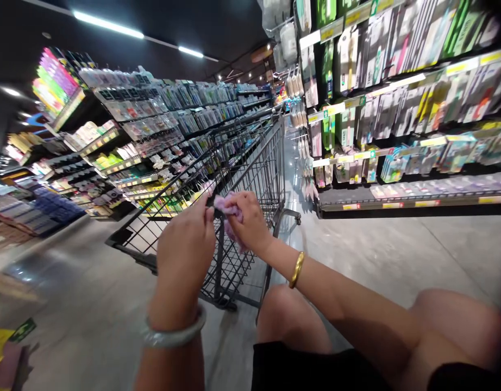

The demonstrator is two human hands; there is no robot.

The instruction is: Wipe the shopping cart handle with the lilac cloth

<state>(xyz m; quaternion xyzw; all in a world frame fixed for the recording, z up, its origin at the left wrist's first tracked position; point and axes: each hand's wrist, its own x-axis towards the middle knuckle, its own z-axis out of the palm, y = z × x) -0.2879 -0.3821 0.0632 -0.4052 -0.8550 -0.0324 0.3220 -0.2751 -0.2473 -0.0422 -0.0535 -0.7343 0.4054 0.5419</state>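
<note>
The right hand point(252, 225) holds a purple cloth point(224, 204), bunched between thumb and curled fingers. One part pokes out toward the left hand point(185, 241), and a looser part hangs just below the grip. The left hand's fingers are drawn in narrow beside the cloth; whether they pinch anything, I cannot tell (blur hides the tips).

Good handling here likely means a firm but soft pinch on the cloth, close to the part being worked, so that it does not slip or twist. The loose part seems best gathered into the palm, since the cart point(275, 157) stands just beyond the grip and its open wires could snag it. The left fingertips would do well to meet the cloth lightly, thumb opposite finger, without covering the right hand's hold.

Both wrists want a little room: the bangle point(297, 270) sits behind the right grip and the bracelet point(175, 334) behind the left, and either could knock the wire. Slow, small moves suit such a soft thing.
</note>
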